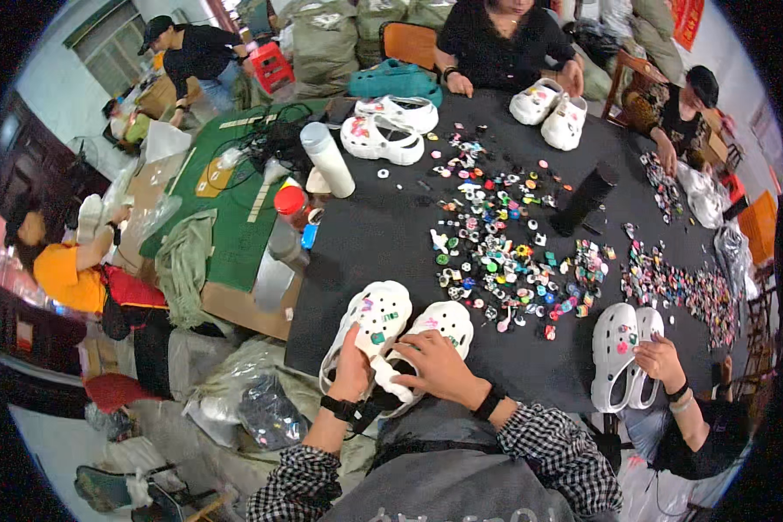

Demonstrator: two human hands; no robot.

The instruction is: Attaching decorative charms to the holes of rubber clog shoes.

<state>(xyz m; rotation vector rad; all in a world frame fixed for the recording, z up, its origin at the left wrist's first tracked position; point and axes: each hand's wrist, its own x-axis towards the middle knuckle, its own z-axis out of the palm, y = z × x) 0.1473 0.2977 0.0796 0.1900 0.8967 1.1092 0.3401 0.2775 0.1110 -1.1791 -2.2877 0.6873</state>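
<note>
At near edge of tabletop (350,248), left white clog (381,313) is clasped by left hand (351,369). Right white clog (453,320) is touched by right hand (439,360) — grip curled, pinch cannot be told.

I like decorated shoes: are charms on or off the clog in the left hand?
On: green charms sit atop the white clog.

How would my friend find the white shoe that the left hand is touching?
Find the big black table, then follow the checked left sleeve at its near edge to the left hand. That hand touches the white clog; unlike the right clog, beneath the right hand, it's the pair's left one.
</note>
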